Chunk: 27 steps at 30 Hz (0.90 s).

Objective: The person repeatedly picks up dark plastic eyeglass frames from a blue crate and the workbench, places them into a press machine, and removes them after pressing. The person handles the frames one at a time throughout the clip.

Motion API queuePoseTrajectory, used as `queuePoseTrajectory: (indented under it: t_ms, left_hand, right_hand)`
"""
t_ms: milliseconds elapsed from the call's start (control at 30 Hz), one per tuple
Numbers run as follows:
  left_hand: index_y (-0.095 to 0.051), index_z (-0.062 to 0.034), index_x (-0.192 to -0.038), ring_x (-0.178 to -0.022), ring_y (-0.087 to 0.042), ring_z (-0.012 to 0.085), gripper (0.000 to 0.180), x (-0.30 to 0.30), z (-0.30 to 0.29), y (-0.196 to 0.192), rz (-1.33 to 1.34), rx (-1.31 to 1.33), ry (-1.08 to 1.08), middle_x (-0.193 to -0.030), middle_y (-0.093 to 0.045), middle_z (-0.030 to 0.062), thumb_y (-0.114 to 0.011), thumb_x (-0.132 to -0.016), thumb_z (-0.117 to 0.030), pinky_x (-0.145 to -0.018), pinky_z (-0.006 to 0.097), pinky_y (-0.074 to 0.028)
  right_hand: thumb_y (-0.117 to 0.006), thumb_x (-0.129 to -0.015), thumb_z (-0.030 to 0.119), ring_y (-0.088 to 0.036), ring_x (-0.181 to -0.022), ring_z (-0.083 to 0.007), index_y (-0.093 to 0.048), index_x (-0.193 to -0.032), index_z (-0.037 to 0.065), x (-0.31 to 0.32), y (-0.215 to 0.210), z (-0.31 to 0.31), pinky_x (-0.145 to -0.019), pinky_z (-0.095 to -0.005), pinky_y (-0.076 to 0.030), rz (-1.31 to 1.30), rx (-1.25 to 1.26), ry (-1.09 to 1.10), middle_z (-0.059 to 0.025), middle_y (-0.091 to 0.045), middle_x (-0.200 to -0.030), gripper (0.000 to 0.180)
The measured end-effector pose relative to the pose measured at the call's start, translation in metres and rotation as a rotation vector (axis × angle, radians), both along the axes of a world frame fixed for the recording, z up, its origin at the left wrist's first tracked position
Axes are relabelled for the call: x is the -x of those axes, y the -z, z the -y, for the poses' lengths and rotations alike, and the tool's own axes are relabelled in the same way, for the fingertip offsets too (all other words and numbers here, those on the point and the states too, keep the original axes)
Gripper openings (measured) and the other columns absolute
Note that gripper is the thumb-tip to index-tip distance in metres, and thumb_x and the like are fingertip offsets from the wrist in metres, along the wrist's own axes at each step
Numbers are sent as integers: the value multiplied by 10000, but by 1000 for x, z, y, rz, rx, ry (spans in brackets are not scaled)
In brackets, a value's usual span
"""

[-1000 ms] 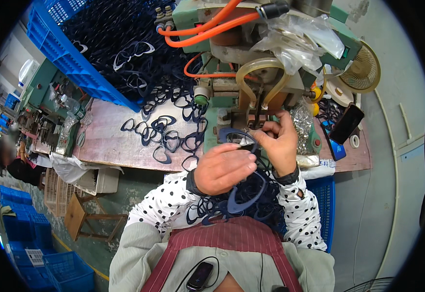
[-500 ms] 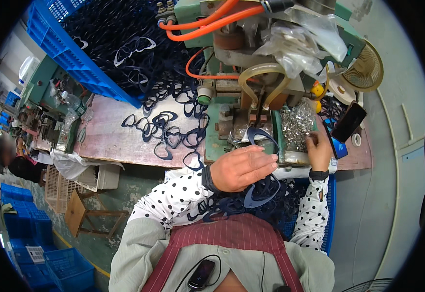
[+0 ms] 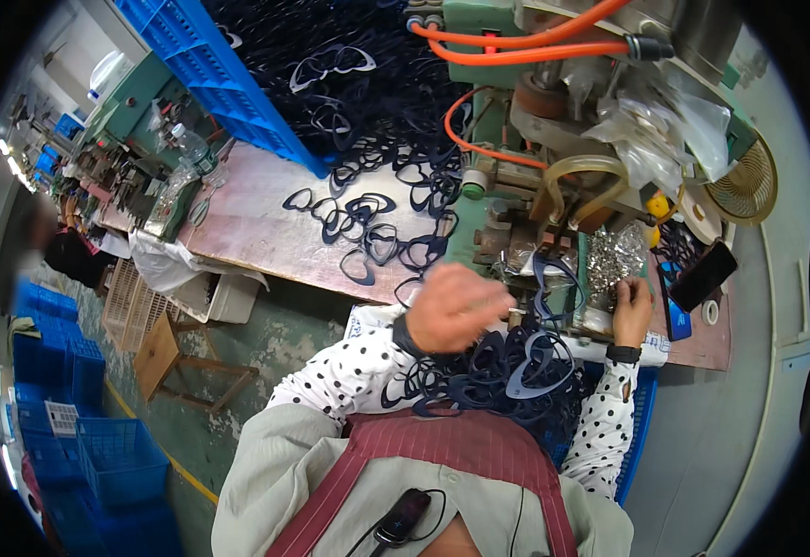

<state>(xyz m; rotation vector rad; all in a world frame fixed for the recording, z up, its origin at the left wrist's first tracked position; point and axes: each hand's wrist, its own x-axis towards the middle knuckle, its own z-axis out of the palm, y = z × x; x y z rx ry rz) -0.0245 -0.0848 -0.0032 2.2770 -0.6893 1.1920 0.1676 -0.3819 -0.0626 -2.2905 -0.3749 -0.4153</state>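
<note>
1. Change: left hand point(image 3: 453, 311) has come off the dark blue loop piece point(image 3: 541, 277) and moved left; camera view has swung too, so everything sits further right in frame.
2. Meaning: loop piece stands at the near front of the green machine point(image 3: 470, 227), apparently without the left hand's support. Looks like a pause between handlings, my judgement.
3. Left hand pose: above the near edge of the lap pile point(image 3: 479, 371), back of hand up, fingers pointing right, motion-blurred. Loosely bent; can't tell if anything is in it.
4. Right hand point(image 3: 633, 316): right of the machine, at the near right side of the shiny small parts point(image 3: 611, 269), much as half a second ago. Fingers narrow and curled, pointing far; can't tell if a part is pinched.
5. Around: more loops point(image 3: 382, 243) on the table left; phone point(image 3: 705, 276) far right of right hand.
</note>
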Motion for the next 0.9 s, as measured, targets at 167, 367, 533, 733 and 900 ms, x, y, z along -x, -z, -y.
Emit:
queuePoseTrajectory:
  t_ms: [167, 367, 533, 733, 900]
  left_hand:
    - [-701, -92, -902, -863, -573, 279, 200, 22, -90, 47, -350, -101, -648, -946, -619, 89, -594, -736, -57, -725, 394, -427]
    - [-667, -164, -836, -939, -528, 255, 107, 40, -159, 72, -525, -352, -891, -936, -562, 42, -586, -770, -142, -777, 400, -393]
    - [-611, -99, -928, -1022, -522, 282, 207, 22, -157, 34, -361, -263, -637, -1072, -596, 37, -658, -726, -105, -860, 432, -368]
    - [-587, -24, -876, -702, -567, 360, 45, 4, -95, 6, -216, 197, -563, -771, -604, 162, -608, -839, -37, -608, 425, -438]
    - [-661, -80, -1055, -799, -627, 194, 333, -12, -19, -47, 91, -131, -179, -992, -697, 45, -658, -727, -22, -761, 378, -476]
  right_hand:
    - [-601, -922, 125, -641, -792, -229, -616, -975, 26, 8, -5, -9, -699, -338, -484, -24, -218, 56, -127, -658, -885, 114]
    - [-592, -923, 65, -640, -674, -169, -625, -1059, 32, 2, 9, 3, -639, -309, -501, -111, -156, 125, -104, -674, -868, 143]
    - [-544, -942, 33, -674, -673, -135, -590, -1089, 34, 7, 3, -5, -609, -271, -503, -37, -293, 7, -90, -680, -858, 154]
    - [-663, -833, 26, -622, -733, -183, -689, -880, 38, 25, -52, -39, -651, -296, -472, 165, -131, -37, -88, -674, -842, 55]
    - [-669, -813, 13, -502, -648, -39, -716, -935, -8, 54, -97, -73, -594, -202, -403, -156, -572, -247, 4, -667, -801, 132]
